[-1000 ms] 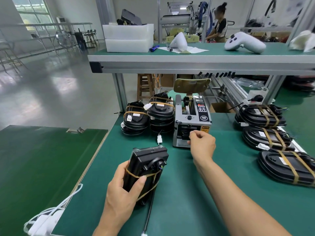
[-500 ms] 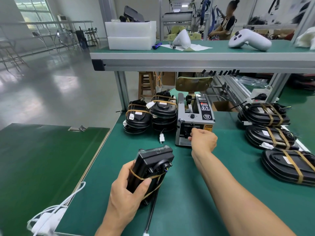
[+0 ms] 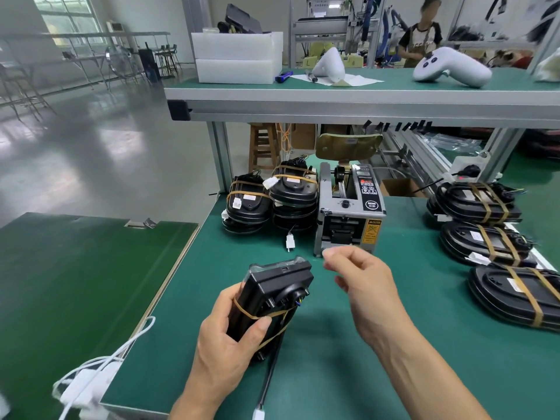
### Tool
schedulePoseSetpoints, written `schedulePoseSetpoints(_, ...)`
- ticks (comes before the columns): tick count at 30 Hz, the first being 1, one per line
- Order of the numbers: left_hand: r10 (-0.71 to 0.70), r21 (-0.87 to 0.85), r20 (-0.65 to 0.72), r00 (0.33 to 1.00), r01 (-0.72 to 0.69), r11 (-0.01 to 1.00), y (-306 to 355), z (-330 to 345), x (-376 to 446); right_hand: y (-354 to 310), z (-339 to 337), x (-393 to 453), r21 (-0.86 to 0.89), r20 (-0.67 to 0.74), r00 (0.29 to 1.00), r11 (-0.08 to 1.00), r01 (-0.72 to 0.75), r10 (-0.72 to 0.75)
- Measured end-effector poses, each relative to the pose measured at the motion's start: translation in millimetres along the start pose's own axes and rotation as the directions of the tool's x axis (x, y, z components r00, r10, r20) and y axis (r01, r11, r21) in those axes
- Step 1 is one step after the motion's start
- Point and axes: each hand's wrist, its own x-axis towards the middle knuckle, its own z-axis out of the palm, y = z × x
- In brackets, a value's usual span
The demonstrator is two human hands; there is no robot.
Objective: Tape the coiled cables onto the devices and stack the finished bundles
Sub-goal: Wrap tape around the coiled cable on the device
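While the green-matted table (image 3: 348, 374) is stretching out under a raised shelf (image 3: 333, 95), a grey tape dispenser (image 3: 348, 219) is sitting at its middle, and that is our landmark. Left of the dispenser, finished bundles (image 3: 269, 201) are standing stacked in two piles, brown tape crossing each. Right of it, three more taped bundles (image 3: 491, 234) are lying in a row toward the table edge. Above it, on the shelf, white foam blocks (image 3: 238, 57) and a white controller (image 3: 451, 66) are resting, and behind that a person is standing at a machine. Glossy grey floor is spreading away to the far left. In front of the dispenser, the left hand (image 3: 230, 338) is gripping a black device (image 3: 269, 301), fingers and thumb curled round it, its cable trailing toward the near table edge. The right hand (image 3: 363, 280) is hovering just in front of the dispenser's mouth, its fingers narrow, pinching a strip of clear tape (image 3: 330, 262), partly blocking the dispenser's base.
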Motion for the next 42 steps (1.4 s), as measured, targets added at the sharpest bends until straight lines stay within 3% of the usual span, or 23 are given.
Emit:
schedulePoseSetpoints(5, 0.031, -0.011, -0.014, 0.999, -0.031, 0.999, 3, 2, -4, 0, 20, -33, 0.077, 0.118, 0.993, 0.997, -0.029, 0.02)
schedulePoseSetpoints(9, 0.012, -0.001, -0.011, 1.0, -0.012, 1.0, 4, 2, -9, 5, 31, -36, 0.187, 0.107, 0.994, 0.981, -0.049, 0.03)
schedulePoseSetpoints(15, 0.025, -0.006, -0.016, 1.0, -0.025, 1.0, 1, 2, -10, 6, 35, -34, 0.216, 0.061, 0.998, 0.976, -0.04, 0.027)
schedulePoseSetpoints(42, 0.06, 0.004, -0.028, 0.998, -0.06, 0.998, 5, 2, -9, 5, 42, -39, 0.038, -0.004, 0.998, 0.997, 0.067, -0.067)
